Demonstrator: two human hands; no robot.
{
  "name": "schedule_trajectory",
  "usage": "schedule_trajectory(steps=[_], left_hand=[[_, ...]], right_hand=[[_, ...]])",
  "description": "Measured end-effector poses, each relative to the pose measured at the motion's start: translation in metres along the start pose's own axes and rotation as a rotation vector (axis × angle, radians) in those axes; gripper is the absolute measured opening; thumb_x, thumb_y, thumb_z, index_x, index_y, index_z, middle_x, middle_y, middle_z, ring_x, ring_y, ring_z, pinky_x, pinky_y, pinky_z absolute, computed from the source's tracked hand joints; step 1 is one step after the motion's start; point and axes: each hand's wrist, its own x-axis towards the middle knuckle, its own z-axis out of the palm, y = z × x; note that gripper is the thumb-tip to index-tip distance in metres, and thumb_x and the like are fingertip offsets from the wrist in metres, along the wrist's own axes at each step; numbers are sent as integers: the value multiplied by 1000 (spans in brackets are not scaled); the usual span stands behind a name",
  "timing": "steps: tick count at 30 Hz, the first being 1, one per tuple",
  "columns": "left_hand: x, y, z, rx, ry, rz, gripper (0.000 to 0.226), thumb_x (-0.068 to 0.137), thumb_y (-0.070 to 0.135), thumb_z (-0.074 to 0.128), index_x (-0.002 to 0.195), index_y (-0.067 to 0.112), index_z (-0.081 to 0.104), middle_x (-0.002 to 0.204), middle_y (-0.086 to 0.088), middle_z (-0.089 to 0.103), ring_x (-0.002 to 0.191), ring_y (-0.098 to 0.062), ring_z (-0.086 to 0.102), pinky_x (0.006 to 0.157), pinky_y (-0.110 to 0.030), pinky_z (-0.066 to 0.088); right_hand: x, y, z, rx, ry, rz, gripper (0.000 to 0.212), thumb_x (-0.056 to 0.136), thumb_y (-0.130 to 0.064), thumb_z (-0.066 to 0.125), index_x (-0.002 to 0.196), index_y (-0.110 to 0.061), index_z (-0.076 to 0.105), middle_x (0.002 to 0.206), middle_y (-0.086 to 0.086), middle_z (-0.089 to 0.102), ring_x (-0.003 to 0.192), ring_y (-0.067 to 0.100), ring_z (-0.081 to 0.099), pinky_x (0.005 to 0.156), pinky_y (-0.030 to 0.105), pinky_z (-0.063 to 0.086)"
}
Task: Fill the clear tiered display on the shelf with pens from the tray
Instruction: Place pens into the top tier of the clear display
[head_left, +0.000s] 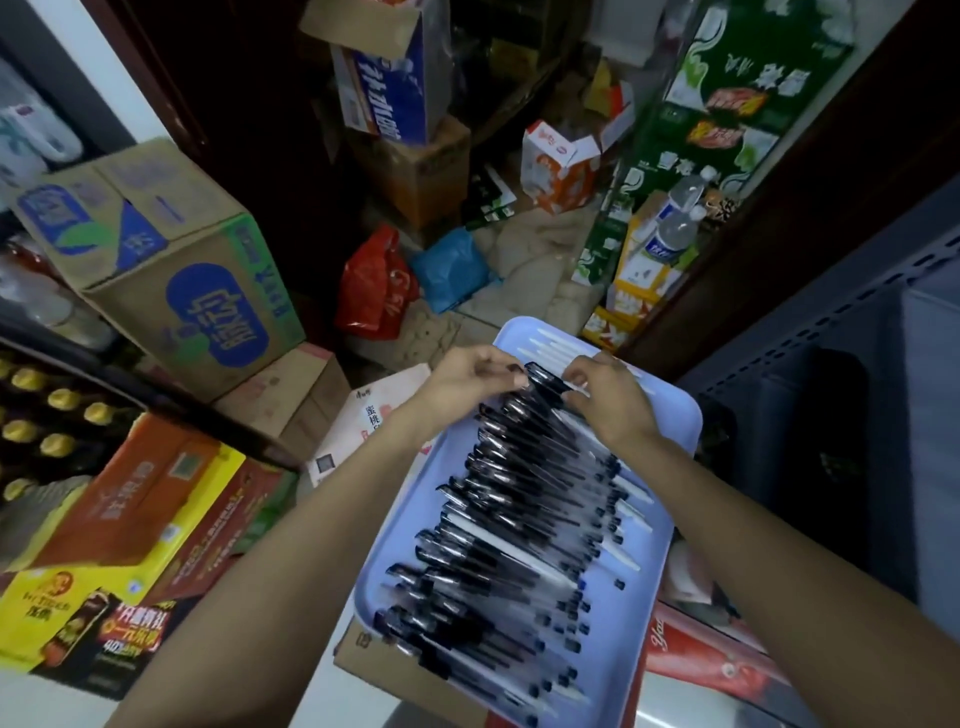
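Note:
A pale blue tray (680, 415) lies below me, packed with several black-capped pens (519, 519) in a long heap. Both hands reach to the far end of the heap. My left hand (467, 379) has its fingers curled on the capped end of the farthest pens. My right hand (608, 389) pinches the same pens from the right, fingers bent down onto them. A few white pen barrels (556, 348) lie on the tray beyond the hands. The clear tiered display is not in view.
Cardboard cartons (171, 270) stack on the left, with a red and yellow drinks box (130, 525) below them. Red and blue plastic bags (379, 286) lie on the floor ahead. A grey metal shelf (831, 322) stands at right. A red carton (696, 654) sits under the tray.

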Motion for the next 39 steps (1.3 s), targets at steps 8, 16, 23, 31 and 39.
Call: schedule_trajectory(steps=[8,16,23,31,39], left_hand=[[-4,0,12,-488,114,-116,12,93,20,56,85,13,62,97,-12,69,94,-23,68,88,-32,54],[-20,56,46,-382,103,49,20,98,22,46,98,18,65,71,3,46,47,-5,38,39,-15,31],[-34,134,93,259,-36,472,42,96,-1,38,137,8,43,105,-11,47,88,-7,50,76,-6,42],[-49,226,208,349,43,846,25,88,7,59,107,19,69,97,8,68,93,-7,63,80,-19,49],[-57,293,355,556,92,944,20,90,19,61,109,18,68,94,11,66,89,-1,59,72,3,38]], right_hand=[[-11,-18,-9,40,44,86,19,95,-17,53,112,-9,58,110,15,63,99,33,58,79,48,51],[-43,-34,-82,674,191,115,60,87,-5,61,138,-20,33,73,5,58,84,28,64,78,47,57],[-97,-12,-170,819,428,-27,45,86,-8,66,114,-31,40,71,8,59,69,15,67,72,41,59],[-183,79,-275,824,848,-116,32,85,-10,66,82,-28,41,69,16,65,67,28,61,63,36,48],[-252,219,-349,1063,932,-195,27,82,3,66,77,-15,46,72,10,62,63,15,68,67,16,55]])
